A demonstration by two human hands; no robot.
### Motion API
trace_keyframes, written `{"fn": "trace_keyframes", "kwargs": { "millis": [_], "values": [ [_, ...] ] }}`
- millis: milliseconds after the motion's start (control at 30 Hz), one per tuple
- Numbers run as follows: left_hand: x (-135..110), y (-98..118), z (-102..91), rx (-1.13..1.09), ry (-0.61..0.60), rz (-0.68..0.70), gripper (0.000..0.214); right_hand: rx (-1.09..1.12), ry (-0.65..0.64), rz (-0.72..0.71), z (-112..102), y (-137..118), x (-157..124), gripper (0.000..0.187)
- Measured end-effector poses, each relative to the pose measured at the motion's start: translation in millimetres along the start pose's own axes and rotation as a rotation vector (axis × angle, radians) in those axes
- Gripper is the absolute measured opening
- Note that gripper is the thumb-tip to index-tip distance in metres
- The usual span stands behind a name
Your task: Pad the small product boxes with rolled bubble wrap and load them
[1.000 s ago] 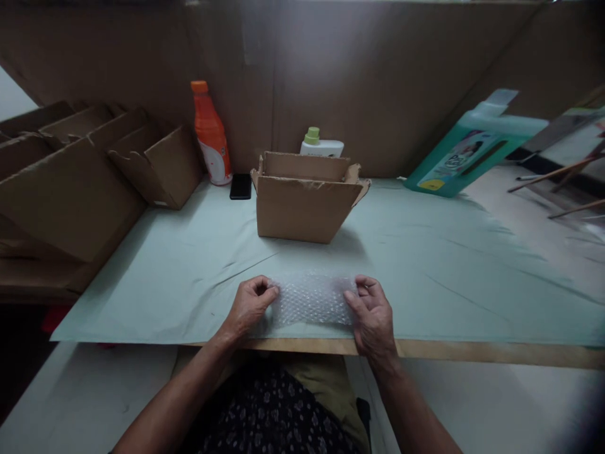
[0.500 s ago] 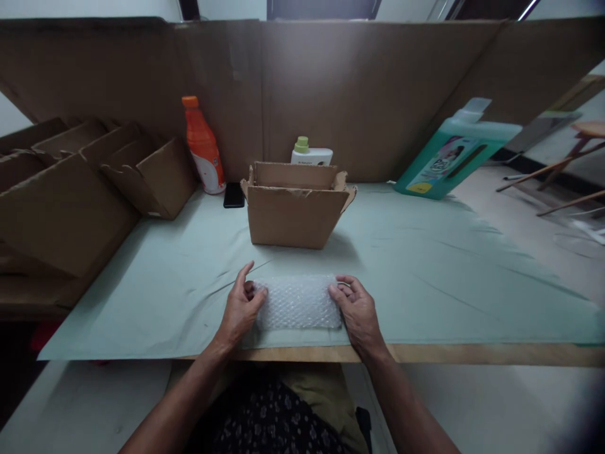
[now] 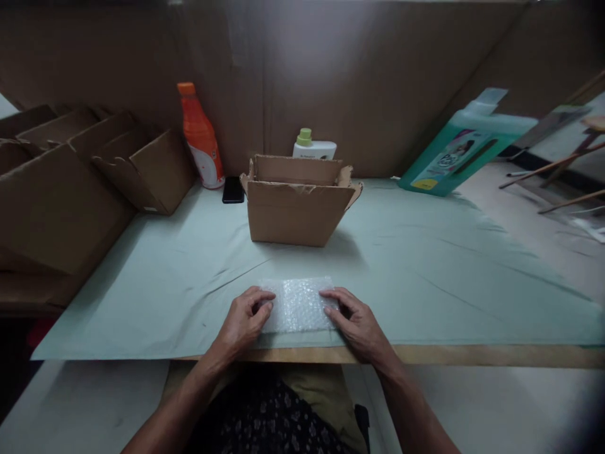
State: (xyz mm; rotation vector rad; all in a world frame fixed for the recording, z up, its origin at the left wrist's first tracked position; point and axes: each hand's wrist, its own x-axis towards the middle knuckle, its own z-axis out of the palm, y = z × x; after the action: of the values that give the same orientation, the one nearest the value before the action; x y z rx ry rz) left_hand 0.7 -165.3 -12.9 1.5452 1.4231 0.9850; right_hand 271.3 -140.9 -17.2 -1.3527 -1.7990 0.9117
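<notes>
A flat rectangular piece of bubble wrap lies near the table's front edge, between my two hands. My left hand is at its left end, the curled forefinger and thumb touching its upper side. At the right end my right hand mirrors this, with the forefinger and thumb bent onto the wrap and a small gap between them. The other fingers of both hands are partly hidden. Just beyond the wrap stands an open cardboard box, whose inside is mostly out of sight.
Behind the box is a white bottle with a green cap. A black phone lies beside an orange bottle. Several cardboard boxes fill the left side. A teal jug stands at the back right, before a cardboard wall.
My fingers have moved from the wrap's edges onto its upper side, with the left fingers now curled in. The view has tipped slightly downward.
</notes>
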Motion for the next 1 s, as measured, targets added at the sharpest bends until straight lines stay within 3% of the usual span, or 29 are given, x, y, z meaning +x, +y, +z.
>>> {"fn": "trace_keyframes", "kwargs": {
  "millis": [133,367,1000],
  "values": [
    [-4.1,0.6,4.5,0.063,-0.013,0.004,0.031,-0.015,0.024,-0.007,3.0,4.8,-3.4,0.029],
    [-10.3,0.9,8.7,0.110,-0.033,0.005,0.032,0.044,-0.084,-0.006,-4.5,3.1,-7.3,0.027],
    [-18.8,1.2,10.3,0.120,-0.058,0.036,0.033,-0.003,-0.161,0.063,-10.6,2.1,-6.8,0.038]
  ]
}}
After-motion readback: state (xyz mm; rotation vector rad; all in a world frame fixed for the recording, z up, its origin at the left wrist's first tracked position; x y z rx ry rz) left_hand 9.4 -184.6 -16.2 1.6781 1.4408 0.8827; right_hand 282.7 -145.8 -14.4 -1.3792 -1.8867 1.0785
